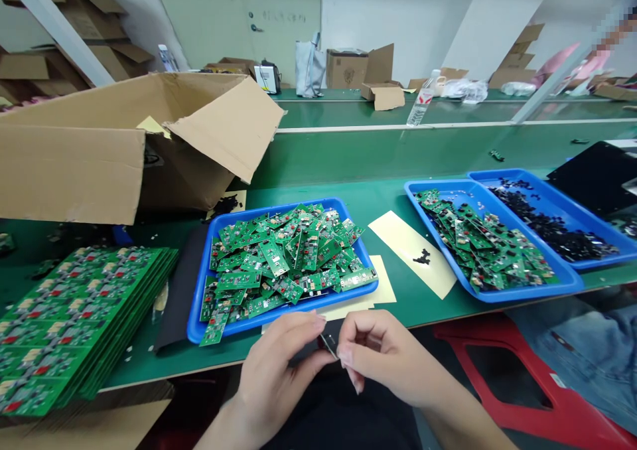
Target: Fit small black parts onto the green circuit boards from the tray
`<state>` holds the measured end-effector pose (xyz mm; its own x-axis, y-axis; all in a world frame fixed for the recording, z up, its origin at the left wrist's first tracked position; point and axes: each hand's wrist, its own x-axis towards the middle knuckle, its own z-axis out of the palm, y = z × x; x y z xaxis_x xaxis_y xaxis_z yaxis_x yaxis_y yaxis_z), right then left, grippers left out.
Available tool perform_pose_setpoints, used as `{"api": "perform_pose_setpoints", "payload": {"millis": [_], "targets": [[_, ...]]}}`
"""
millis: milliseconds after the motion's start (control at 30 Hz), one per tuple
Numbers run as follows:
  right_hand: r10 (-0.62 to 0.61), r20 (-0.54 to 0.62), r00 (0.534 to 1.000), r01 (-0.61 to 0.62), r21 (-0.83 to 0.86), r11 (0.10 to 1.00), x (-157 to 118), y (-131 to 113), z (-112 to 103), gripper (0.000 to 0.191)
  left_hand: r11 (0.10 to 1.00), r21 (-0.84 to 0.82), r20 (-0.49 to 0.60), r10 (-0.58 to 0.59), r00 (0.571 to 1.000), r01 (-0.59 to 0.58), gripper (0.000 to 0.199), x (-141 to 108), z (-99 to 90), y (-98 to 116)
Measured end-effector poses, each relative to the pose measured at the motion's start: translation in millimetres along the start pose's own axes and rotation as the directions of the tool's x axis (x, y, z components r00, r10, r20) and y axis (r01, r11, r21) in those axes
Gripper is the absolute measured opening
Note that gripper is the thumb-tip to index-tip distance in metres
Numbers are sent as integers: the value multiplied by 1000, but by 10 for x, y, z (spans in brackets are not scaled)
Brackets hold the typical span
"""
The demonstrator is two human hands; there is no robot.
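Observation:
At the table's front edge, my left hand [283,360] pinches a small circuit board [328,345] between thumb and fingers, tilted and seen nearly edge-on. My right hand [374,352] is closed beside it, thumb and fingertips pressed together at the board's right end. Whatever those fingers hold, if anything, is hidden. Just beyond both hands lies a blue tray [196,310] heaped with loose green circuit boards [273,254]. Yellow paper [383,281] sticks out from under the tray's right side.
Stacked green board panels [74,317] stand left, before a large open cardboard box [70,168]. To the right, a second blue tray [527,296] holds boards; another tray [592,264] holds small black parts. A yellow sheet [398,237] bears black pieces. A red stool [527,377] stands below right.

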<state>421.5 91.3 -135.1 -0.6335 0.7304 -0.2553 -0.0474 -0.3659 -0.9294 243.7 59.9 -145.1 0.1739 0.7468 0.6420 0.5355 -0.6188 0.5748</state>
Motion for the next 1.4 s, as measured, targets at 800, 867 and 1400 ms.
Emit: {"api": "perform_pose_setpoints", "payload": {"millis": [800,867,1400], "targets": [[-585,60,809,337,-863,376,-35,-42,48,20,936,-110,72,-328,942,334,37,-23,124,132],[-605,36,796,308,-884,352,-27,-15,59,20,938,-92,75,-328,942,334,41,-33,144,130],[-537,65,841,343,-832,436,-59,-99,38,19,600,-541,255,-552,794,590,33,34,68,73]]}}
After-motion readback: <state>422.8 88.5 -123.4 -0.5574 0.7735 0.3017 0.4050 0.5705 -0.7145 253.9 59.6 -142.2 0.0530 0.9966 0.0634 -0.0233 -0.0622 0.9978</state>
